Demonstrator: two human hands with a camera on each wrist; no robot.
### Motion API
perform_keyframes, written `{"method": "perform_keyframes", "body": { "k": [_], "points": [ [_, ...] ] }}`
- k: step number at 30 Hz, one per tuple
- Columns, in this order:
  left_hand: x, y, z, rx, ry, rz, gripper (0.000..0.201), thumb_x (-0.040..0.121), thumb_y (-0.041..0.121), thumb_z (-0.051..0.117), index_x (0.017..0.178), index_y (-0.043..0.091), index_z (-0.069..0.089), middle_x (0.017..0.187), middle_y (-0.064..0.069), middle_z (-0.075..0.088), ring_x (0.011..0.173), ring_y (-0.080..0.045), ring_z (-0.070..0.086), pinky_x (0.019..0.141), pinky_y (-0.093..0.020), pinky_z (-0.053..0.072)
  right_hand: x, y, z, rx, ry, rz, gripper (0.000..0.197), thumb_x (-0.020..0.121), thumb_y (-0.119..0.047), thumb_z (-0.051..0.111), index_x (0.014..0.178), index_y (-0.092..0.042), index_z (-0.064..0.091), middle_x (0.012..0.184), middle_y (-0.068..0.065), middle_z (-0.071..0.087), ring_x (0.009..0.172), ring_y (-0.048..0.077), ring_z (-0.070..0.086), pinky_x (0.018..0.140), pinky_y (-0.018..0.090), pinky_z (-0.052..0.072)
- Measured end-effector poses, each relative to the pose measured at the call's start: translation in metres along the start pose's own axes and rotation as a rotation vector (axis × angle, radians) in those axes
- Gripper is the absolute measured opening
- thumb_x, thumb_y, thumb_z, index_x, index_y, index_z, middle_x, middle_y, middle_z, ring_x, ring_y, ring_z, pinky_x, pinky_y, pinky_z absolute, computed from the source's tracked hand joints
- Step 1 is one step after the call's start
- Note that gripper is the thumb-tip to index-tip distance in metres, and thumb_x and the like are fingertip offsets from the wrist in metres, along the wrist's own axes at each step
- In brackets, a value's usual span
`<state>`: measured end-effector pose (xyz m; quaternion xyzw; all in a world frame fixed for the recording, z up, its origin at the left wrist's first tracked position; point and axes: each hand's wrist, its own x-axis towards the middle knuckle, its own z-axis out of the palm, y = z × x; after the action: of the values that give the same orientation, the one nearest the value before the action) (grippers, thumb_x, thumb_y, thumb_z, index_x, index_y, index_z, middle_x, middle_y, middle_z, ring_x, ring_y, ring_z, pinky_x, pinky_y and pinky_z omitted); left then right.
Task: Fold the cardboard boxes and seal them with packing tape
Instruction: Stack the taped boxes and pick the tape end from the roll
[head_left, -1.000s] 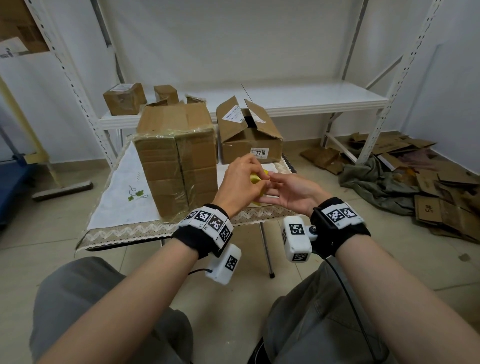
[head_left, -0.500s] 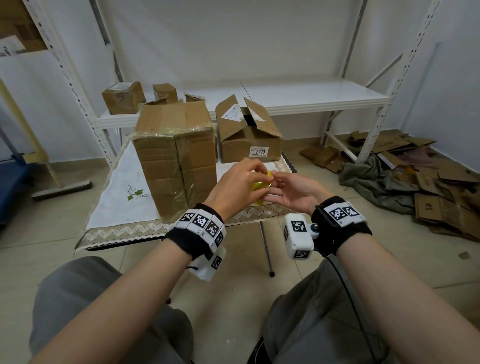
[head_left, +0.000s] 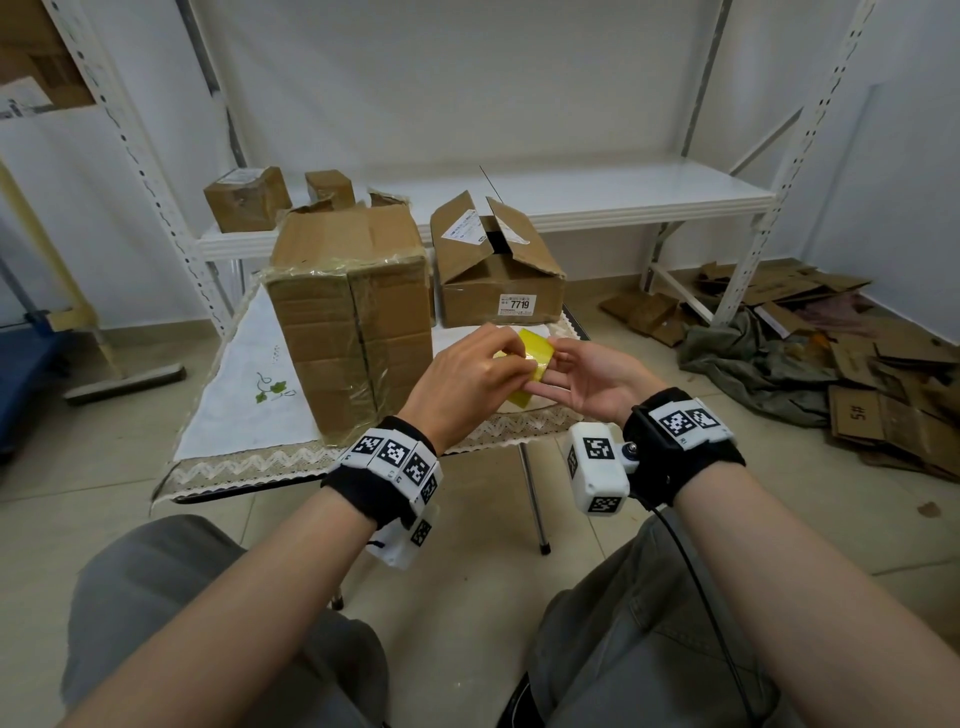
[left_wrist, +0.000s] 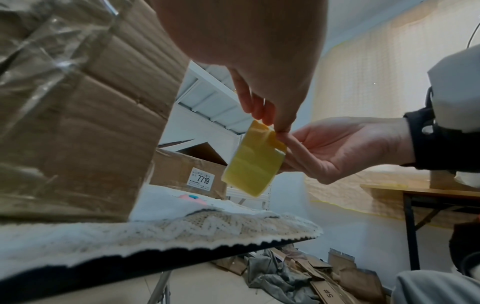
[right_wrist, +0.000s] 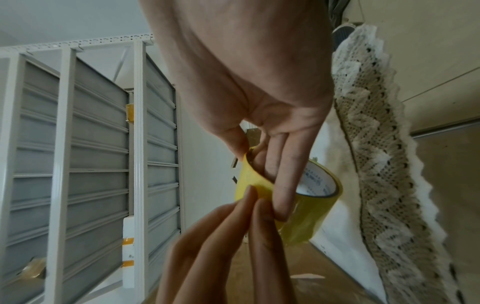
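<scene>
Picking at tape roll (head_left: 531, 358) over table (head_left: 228, 415) edge between left hand (head_left: 470, 382) and right hand (head_left: 589, 382), one box (head_left: 353, 312) taped, another (head_left: 496, 270) unsealed; pinching the free end from left wrist; threading right fingers (right_wrist: 280, 181) through the core.

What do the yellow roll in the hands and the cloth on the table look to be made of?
The tape roll looks like glossy, translucent yellow plastic film wound on a white printed core, probably paper: the core shows through the film. The tablecloth looks like white woven fabric with a beige and white lace border, openwork in the wrist views.
</scene>
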<state>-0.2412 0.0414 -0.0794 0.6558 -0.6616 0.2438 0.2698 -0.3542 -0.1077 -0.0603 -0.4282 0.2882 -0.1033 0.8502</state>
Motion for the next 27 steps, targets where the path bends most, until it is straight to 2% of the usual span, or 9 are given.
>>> {"method": "perform_keyframes", "body": {
  "k": [6,8,11,14,17,20,23,25,27],
  "points": [
    [-0.003,-0.005,-0.003,0.001,-0.004,-0.001,0.016,0.094,0.026,0.067,0.103,0.015,0.073,0.11,-0.002,0.064,0.096,-0.018,0.061,0.061,-0.037,0.056,-0.001,-0.002,0.0,0.02,-0.005,0.003,0.025,0.106,-0.019,0.049,0.12,-0.001,0.059,0.095,0.014,0.072,0.075,0.026,0.076,0.061,0.036,0.063],
    [-0.003,-0.005,-0.004,-0.044,-0.014,-0.061,0.018,0.091,0.025,0.07,0.106,0.015,0.073,0.115,-0.001,0.064,0.099,-0.017,0.063,0.068,-0.038,0.058,-0.002,-0.002,0.0,0.014,-0.006,0.004,0.024,0.106,-0.02,0.049,0.116,-0.001,0.06,0.091,0.014,0.073,0.073,0.025,0.076,0.059,0.035,0.062],
    [0.0,-0.007,-0.007,-0.178,-0.054,-0.188,0.035,0.084,0.029,0.079,0.115,0.017,0.07,0.125,0.004,0.062,0.109,-0.015,0.063,0.085,-0.036,0.057,-0.002,-0.002,0.0,-0.045,-0.012,0.018,0.023,0.104,-0.025,0.053,0.107,-0.003,0.061,0.086,0.014,0.076,0.071,0.025,0.076,0.055,0.029,0.061],
    [0.007,-0.005,-0.01,-0.232,-0.157,-0.226,0.049,0.073,0.035,0.086,0.115,0.02,0.067,0.124,0.005,0.062,0.114,-0.015,0.057,0.093,-0.037,0.052,-0.001,-0.002,0.0,-0.123,-0.008,0.019,0.025,0.101,-0.03,0.057,0.104,-0.006,0.062,0.08,0.009,0.075,0.064,0.02,0.074,0.049,0.024,0.058],
    [0.016,-0.004,-0.011,-0.236,-0.227,-0.316,0.056,0.063,0.042,0.091,0.104,0.022,0.059,0.106,0.01,0.06,0.103,-0.014,0.052,0.086,-0.034,0.047,0.0,0.0,0.003,-0.245,-0.01,-0.019,0.025,0.1,-0.033,0.058,0.097,-0.009,0.064,0.075,0.005,0.073,0.058,0.016,0.07,0.05,0.021,0.056],
    [0.022,-0.007,-0.009,-0.304,-0.208,-0.401,0.055,0.059,0.045,0.092,0.093,0.022,0.055,0.095,0.011,0.059,0.089,-0.013,0.053,0.076,-0.032,0.047,0.002,0.0,0.002,-0.383,-0.049,-0.071,0.029,0.1,-0.041,0.057,0.097,-0.013,0.063,0.081,0.005,0.068,0.064,0.017,0.061,0.06,0.024,0.053],
    [0.025,-0.011,-0.007,-0.372,-0.219,-0.53,0.048,0.069,0.048,0.086,0.09,0.021,0.052,0.095,0.005,0.06,0.082,-0.008,0.053,0.068,-0.029,0.045,0.003,-0.001,0.001,-0.489,-0.109,-0.115,0.039,0.1,-0.051,0.051,0.107,-0.015,0.064,0.086,0.005,0.069,0.074,0.018,0.062,0.075,0.031,0.049],
    [0.024,-0.014,-0.004,-0.411,-0.259,-0.604,0.042,0.078,0.05,0.078,0.091,0.021,0.05,0.097,0.0,0.06,0.084,-0.012,0.055,0.066,-0.029,0.043,0.002,-0.001,0.002,-0.547,-0.132,-0.138,0.049,0.101,-0.055,0.045,0.113,-0.012,0.065,0.088,0.002,0.073,0.078,0.014,0.067,0.077,0.028,0.051],
    [0.023,-0.017,-0.002,-0.444,-0.274,-0.646,0.037,0.085,0.05,0.071,0.091,0.021,0.049,0.1,-0.004,0.061,0.087,-0.016,0.057,0.064,-0.027,0.039,0.001,0.0,0.0,-0.611,-0.158,-0.169,0.05,0.102,-0.054,0.043,0.113,-0.013,0.068,0.089,-0.004,0.075,0.081,0.007,0.068,0.079,0.023,0.05]
  ]
}}
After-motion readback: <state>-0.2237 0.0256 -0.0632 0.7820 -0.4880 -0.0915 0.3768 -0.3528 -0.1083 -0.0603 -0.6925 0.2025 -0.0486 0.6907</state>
